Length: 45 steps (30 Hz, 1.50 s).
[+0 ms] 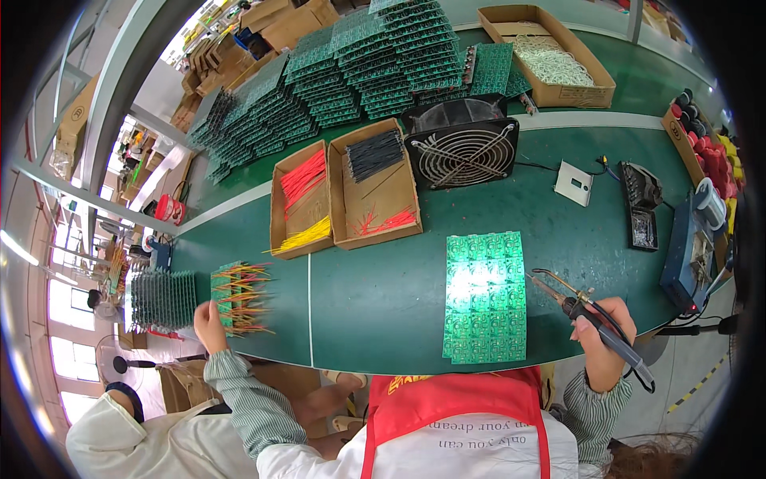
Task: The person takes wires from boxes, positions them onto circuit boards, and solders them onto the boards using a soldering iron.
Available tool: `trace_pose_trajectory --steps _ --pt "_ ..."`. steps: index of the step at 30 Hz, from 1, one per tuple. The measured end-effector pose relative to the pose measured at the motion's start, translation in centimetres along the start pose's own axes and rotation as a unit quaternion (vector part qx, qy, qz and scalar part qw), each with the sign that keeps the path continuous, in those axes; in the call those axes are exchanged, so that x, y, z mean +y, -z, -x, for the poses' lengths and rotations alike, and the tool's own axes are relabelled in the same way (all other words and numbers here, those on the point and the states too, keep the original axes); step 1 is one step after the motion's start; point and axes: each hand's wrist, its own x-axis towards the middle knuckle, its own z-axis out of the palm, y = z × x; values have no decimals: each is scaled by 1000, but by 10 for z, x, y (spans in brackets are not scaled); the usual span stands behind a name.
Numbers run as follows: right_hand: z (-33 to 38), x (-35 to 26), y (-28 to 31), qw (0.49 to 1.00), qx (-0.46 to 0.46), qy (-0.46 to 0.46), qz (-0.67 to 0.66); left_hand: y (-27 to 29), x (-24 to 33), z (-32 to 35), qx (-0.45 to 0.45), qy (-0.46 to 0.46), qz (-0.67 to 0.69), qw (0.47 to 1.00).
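Observation:
At the table's left edge, my left hand (211, 327) is closed at the near left edge of a green circuit board panel (226, 281), fingers pinched on it. Red and yellow wires (249, 297) stick out of that panel. My right hand (600, 351) grips the handle of a soldering iron (618, 345), which has a thin curved feed tube on it. The iron's tip points left, just off the right edge of a bare green circuit board panel (485, 319). This panel lies flat in front of me, with light glaring off its upper half.
Behind are two cardboard trays (339, 237) of red, yellow and black wires, and a black fan (467, 153). Tall stacks of circuit boards (351, 72) stand farther back. A blue soldering station (683, 255) and metal plate (574, 184) are at right. Another person (152, 439) sits at lower left.

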Motion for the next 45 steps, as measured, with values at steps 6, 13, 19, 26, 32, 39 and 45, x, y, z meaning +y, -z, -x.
trace_pose_trajectory --steps 6,13,19,26,32,39,45 --pt "-6 -2 -11 999 6 -3 40 -101 164 -22 -172 -255 -10 952" --pt "-11 -10 -16 998 5 8 60 -227 211 -53 -187 -422 -221 859" --pt "-26 -11 -24 995 -2 13 101 -286 178 -91 -141 -465 -339 806" --pt "-35 -10 -35 994 23 12 101 -271 186 -89 -225 -453 -193 841" --pt "-33 -9 -34 994 15 19 107 -254 195 -85 -196 -451 -144 859" --pt "-27 -11 -30 994 12 24 104 -245 190 -96 -212 -438 -182 854" --pt "-17 -11 -23 996 12 9 85 -236 203 -93 -234 -414 -116 872"
